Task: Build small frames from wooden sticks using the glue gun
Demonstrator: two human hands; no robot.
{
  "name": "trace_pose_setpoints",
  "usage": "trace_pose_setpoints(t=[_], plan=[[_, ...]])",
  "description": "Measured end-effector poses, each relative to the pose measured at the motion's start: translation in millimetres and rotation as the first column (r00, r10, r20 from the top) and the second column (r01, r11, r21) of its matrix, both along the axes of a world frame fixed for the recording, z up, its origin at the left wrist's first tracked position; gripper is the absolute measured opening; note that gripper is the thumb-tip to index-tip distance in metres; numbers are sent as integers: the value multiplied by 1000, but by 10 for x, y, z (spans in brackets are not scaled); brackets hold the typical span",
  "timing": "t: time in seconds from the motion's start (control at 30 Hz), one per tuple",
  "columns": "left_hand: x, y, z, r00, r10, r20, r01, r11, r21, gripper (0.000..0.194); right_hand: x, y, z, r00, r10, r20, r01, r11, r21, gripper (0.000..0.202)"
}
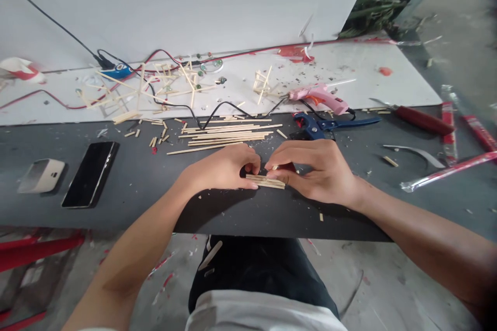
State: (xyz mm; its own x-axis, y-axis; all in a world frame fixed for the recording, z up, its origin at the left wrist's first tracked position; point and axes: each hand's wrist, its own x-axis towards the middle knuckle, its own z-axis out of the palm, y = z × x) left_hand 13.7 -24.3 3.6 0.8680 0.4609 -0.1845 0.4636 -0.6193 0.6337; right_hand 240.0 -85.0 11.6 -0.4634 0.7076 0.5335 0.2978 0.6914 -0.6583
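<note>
Sticks (269,184), a few short ones laid side by side, are at the near part of the table (132,181), between the two hands. The left hand (229,165) grips their left end, its thumb on the near side and its fingers curled behind. The right hand (320,169) pinches a small bit (275,167) between thumb and forefinger, just above the sticks; whether the bit touches them, I cannot tell.

From here, I think the main danger is slipping. The sticks are thin and only fingertips guide them, so a push from the right could turn one or open a gap. The bit is so small that too hard a pinch could make it jump away, and among similar scraps (153,141) it would be difficult to find. Because the fingers hide much of the contact, a crooked placing could pass unnoticed. Behind the hands, long rods (233,134) lie loose, and a careless knuckle could roll them. A wire (224,103) seems to lead to the glue gun (320,96); if pulled, it could disturb these rods.
</note>
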Motion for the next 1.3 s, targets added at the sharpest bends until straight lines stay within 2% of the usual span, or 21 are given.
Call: trace_pose_setpoints(t=[0.57,1.13,1.3], plan=[[13,-14,47,1000,4,-4,-4,1000,-8,14,-7,-10,-13,999,-21,24,22,1000,-7,9],[29,-9,61,999,15,-37,-16,1000,-15,15,40,-3,52,999,-52,10,53,999,-10,14],[35,-20,73,998,26,-52,-25,1000,12,16,70,-12,106,994,-105,-5,105,994,-20,17]])
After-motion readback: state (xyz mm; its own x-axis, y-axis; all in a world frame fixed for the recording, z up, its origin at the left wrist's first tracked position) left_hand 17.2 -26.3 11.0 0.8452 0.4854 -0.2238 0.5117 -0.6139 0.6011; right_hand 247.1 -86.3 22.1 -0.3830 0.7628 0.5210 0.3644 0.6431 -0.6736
